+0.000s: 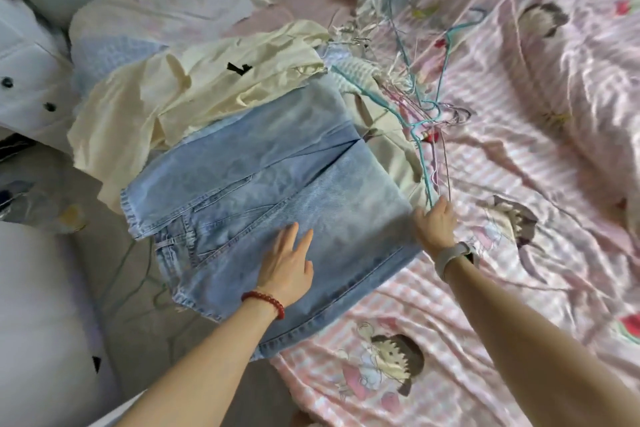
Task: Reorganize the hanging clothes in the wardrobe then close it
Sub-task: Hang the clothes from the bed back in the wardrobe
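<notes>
The folded light-blue denim jeans (270, 191) lie on the pink striped cartoon-print bedsheet (519, 288), overlapping a cream shirt (194, 94). To hang them well, keep the fold pinned flat and free one hanger from the tangle of thin wire hangers (415, 90) just right of the jeans (they look knotted). The left hand (289, 267) presses the denim, fingers straight. The right hand (436, 222) pinches a turquoise hanger wire at the jeans' right edge.

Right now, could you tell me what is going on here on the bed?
A person is sorting clothes on a bed with a pink striped sheet. The left hand presses flat on folded light blue jeans, while the right hand reaches to a tangle of wire hangers beside them, its fingers around a teal one. A cream garment lies behind the jeans. No wardrobe is in view.
</notes>
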The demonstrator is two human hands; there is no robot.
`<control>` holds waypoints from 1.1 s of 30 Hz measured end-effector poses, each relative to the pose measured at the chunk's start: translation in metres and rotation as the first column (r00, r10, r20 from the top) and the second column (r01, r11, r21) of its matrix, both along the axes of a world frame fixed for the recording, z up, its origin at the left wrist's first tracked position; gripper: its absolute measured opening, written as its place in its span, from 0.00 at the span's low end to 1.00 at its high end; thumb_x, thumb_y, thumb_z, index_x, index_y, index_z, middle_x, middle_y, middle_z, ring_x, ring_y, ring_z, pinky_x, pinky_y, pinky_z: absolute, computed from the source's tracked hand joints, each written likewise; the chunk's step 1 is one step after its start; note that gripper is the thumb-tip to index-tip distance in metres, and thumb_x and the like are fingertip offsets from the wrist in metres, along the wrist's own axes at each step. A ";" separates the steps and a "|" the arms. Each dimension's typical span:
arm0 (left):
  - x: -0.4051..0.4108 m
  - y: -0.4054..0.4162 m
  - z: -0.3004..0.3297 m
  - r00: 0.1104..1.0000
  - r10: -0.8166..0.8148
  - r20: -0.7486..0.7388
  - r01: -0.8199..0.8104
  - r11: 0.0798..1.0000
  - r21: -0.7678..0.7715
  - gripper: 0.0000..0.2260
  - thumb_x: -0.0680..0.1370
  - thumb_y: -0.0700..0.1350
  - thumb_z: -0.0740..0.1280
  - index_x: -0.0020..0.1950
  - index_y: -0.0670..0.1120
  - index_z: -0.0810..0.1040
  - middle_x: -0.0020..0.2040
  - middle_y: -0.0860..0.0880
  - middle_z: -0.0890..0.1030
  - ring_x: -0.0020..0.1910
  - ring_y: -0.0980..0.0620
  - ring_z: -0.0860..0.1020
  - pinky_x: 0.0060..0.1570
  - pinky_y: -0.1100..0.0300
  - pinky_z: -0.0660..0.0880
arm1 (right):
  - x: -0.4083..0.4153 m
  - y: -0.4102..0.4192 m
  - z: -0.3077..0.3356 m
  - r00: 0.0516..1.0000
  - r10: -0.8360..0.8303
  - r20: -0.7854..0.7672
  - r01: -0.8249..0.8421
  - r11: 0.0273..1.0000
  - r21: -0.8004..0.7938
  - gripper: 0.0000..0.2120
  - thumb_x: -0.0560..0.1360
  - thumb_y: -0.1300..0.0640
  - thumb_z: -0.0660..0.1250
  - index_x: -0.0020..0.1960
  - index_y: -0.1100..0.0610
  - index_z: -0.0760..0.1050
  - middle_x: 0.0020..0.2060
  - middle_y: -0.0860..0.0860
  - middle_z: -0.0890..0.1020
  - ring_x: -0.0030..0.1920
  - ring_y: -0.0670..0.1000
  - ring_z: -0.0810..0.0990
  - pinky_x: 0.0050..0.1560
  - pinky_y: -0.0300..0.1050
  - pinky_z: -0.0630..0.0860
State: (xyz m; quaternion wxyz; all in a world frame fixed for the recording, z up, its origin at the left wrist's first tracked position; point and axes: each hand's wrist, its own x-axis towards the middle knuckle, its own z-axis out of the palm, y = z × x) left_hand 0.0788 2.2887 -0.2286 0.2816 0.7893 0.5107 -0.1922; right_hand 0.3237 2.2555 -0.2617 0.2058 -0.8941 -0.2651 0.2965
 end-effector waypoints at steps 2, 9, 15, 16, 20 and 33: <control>0.003 0.002 -0.011 0.999 -0.015 -0.030 0.013 0.998 -0.061 0.26 0.81 0.46 0.54 0.76 0.51 0.46 0.76 0.49 0.38 0.75 0.49 0.38 0.71 0.50 0.55 | 0.011 0.003 -0.008 0.992 -0.083 -0.098 0.083 0.997 -0.003 0.22 0.76 0.59 0.57 0.67 0.68 0.60 0.58 0.66 0.72 0.59 0.66 0.71 0.55 0.51 0.66; 0.005 0.017 -0.007 0.999 0.025 -0.021 -0.028 0.984 -0.174 0.23 0.81 0.46 0.55 0.76 0.50 0.53 0.77 0.50 0.45 0.75 0.49 0.44 0.72 0.54 0.49 | 0.002 0.004 0.005 0.925 -0.317 -0.209 0.359 0.910 0.208 0.17 0.79 0.48 0.56 0.36 0.57 0.63 0.32 0.51 0.70 0.32 0.51 0.68 0.38 0.44 0.59; 0.043 0.075 0.047 0.963 0.074 0.259 -0.124 0.975 0.184 0.22 0.80 0.43 0.57 0.74 0.45 0.58 0.76 0.47 0.54 0.74 0.47 0.54 0.70 0.52 0.56 | -0.009 -0.027 0.021 0.915 -0.311 -0.256 0.388 0.849 0.359 0.23 0.76 0.48 0.63 0.29 0.54 0.56 0.25 0.48 0.60 0.28 0.48 0.59 0.31 0.44 0.58; 0.054 0.088 0.062 0.957 0.022 0.288 -0.103 0.958 0.268 0.24 0.80 0.43 0.57 0.75 0.45 0.55 0.76 0.46 0.52 0.74 0.47 0.52 0.70 0.51 0.55 | -0.009 -0.032 0.024 0.915 -0.305 -0.265 0.389 0.842 0.373 0.23 0.75 0.48 0.64 0.29 0.55 0.56 0.25 0.47 0.60 0.28 0.48 0.59 0.31 0.44 0.58; 0.097 0.125 0.112 0.954 -0.247 0.170 0.129 0.849 0.512 0.27 0.81 0.47 0.56 0.76 0.48 0.46 0.77 0.46 0.42 0.75 0.45 0.40 0.72 0.51 0.41 | -0.008 -0.055 0.040 0.943 -0.225 -0.245 0.319 0.818 0.479 0.22 0.75 0.50 0.65 0.29 0.57 0.60 0.24 0.48 0.61 0.27 0.46 0.59 0.30 0.44 0.58; -0.022 0.048 0.154 0.913 -0.380 0.146 0.224 0.768 0.600 0.20 0.75 0.56 0.54 0.40 0.46 0.80 0.34 0.50 0.80 0.34 0.46 0.78 0.35 0.58 0.67 | -0.038 -0.066 0.059 0.985 -0.057 0.160 -0.049 0.806 0.590 0.22 0.73 0.45 0.55 0.45 0.62 0.77 0.42 0.57 0.78 0.47 0.56 0.73 0.52 0.59 0.69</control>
